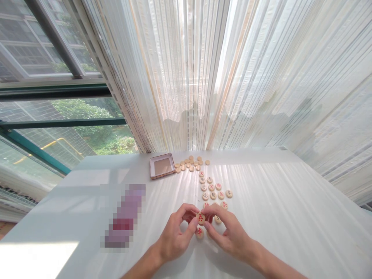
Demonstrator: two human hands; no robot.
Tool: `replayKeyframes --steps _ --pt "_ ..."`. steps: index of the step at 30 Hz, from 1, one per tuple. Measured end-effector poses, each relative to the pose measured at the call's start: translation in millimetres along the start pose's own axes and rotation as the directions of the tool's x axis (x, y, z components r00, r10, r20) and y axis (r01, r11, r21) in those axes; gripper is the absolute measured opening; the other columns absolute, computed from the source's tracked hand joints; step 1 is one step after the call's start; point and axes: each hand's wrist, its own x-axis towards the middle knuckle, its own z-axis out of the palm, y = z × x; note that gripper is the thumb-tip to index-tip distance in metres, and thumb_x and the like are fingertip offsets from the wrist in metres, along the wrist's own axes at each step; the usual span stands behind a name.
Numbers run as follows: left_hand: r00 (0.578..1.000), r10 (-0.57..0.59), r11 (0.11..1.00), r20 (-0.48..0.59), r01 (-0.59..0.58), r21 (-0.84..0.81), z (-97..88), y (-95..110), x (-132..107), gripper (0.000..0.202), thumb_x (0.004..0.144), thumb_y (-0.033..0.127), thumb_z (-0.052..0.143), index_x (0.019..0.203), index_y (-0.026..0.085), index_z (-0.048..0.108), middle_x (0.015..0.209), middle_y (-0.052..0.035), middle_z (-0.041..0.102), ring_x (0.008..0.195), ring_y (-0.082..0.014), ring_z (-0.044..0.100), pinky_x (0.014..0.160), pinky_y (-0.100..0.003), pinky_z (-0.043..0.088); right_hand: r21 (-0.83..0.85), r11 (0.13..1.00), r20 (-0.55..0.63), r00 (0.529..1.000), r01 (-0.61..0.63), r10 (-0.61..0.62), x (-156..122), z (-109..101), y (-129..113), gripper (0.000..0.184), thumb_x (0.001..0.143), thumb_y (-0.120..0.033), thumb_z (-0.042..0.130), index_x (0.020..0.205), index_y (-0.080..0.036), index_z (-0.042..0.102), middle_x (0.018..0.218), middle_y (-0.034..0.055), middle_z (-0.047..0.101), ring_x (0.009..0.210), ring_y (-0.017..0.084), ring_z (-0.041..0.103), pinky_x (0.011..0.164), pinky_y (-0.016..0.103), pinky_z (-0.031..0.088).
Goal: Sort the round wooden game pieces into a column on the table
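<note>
A round Chinese chess piece point(200, 218) with a red character is pinched between the thumbs and fingers of both hands. My left hand point(177, 230) grips it from the left, my right hand point(228, 228) from the right. Just below it lies another red-marked piece point(199, 232). Beyond my hands, several face-up pieces point(213, 195) with red or black characters are laid out in rows on the white table point(261, 217). My right hand partly covers some of the nearer ones, among them a black-marked piece point(217, 219).
Farther back, several blank-side-up pieces point(191, 164) lie in a loose cluster beside a shallow open box point(162, 166). A pixelated purple item point(124, 217) is on the table's left. Behind the table hang sheer striped curtains point(197, 77), with an open window point(58, 124) at the left.
</note>
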Motion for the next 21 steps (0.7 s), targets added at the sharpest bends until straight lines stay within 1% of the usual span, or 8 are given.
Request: replayKeyframes --steps 4,8,12,15,18,21 --pt "0.999 -0.04 0.999 -0.007 0.04 -0.025 0.3 -1.8 -0.3 0.021 0.106 0.038 0.056 0.114 0.019 0.058 0.098 -0.007 0.075 0.08 -0.0176 0.071 0.08 -0.03 0.058 -0.034 0.999 -0.008 1.0 0.03 -0.03 0.1 -0.1 0.5 0.019 0.102 -0.021 0.061 0.12 -0.025 0.063 0.097 0.0045 0.074 0.082 0.018 0.068 0.077 0.03 0.058" --pt "0.997 -0.07 0.997 -0.016 0.069 -0.035 0.5 -1.7 0.4 0.021 0.104 0.04 0.061 0.109 0.019 0.058 0.094 -0.0056 0.075 0.077 -0.0163 0.07 0.08 -0.03 0.057 -0.092 0.992 -0.009 0.996 0.084 -0.085 -0.5 0.3 2.8 0.019 0.104 -0.021 0.059 0.122 -0.027 0.063 0.096 0.0036 0.074 0.079 0.017 0.069 0.075 0.028 0.057" --pt "0.995 -0.094 0.993 -0.024 0.092 -0.073 1.1 -1.7 1.5 0.027 0.099 0.043 0.069 0.103 0.019 0.057 0.084 -0.0038 0.074 0.072 -0.0161 0.069 0.072 -0.027 0.057 -0.156 0.978 0.009 0.99 0.141 -0.141 -1.9 1.7 2.5 0.017 0.105 -0.021 0.058 0.121 -0.026 0.064 0.095 0.0047 0.076 0.079 0.018 0.071 0.073 0.029 0.057" --pt "0.992 -0.12 0.989 -0.032 0.116 -0.094 1.2 -2.2 1.7 0.033 0.095 0.047 0.073 0.096 0.019 0.056 0.075 -0.003 0.073 0.068 -0.0168 0.07 0.065 -0.025 0.055 -0.162 0.972 0.043 0.985 0.171 -0.167 -1.9 3.2 -0.7 0.013 0.105 -0.021 0.057 0.115 -0.025 0.064 0.093 0.0049 0.077 0.078 0.019 0.07 0.072 0.029 0.056" --pt "0.991 -0.128 0.986 -0.032 0.124 -0.112 1.4 -3.0 0.8 0.036 0.093 0.049 0.075 0.091 0.019 0.056 0.074 -0.0037 0.074 0.063 -0.0164 0.07 0.061 -0.024 0.054 -0.151 0.969 0.07 0.98 0.196 -0.187 -1.3 3.9 -3.7 0.009 0.105 -0.021 0.058 0.111 -0.025 0.064 0.09 0.0038 0.078 0.076 0.018 0.069 0.071 0.029 0.056" --pt "0.992 -0.12 0.984 -0.033 0.114 -0.137 2.1 -4.1 -0.2 0.038 0.094 0.051 0.073 0.089 0.018 0.057 0.075 -0.0046 0.073 0.061 -0.0161 0.07 0.059 -0.024 0.053 -0.16 0.967 0.062 0.979 0.2 -0.193 -0.5 3.6 -4.7 0.005 0.104 -0.024 0.061 0.107 -0.024 0.065 0.087 0.0036 0.078 0.074 0.018 0.069 0.069 0.028 0.055"
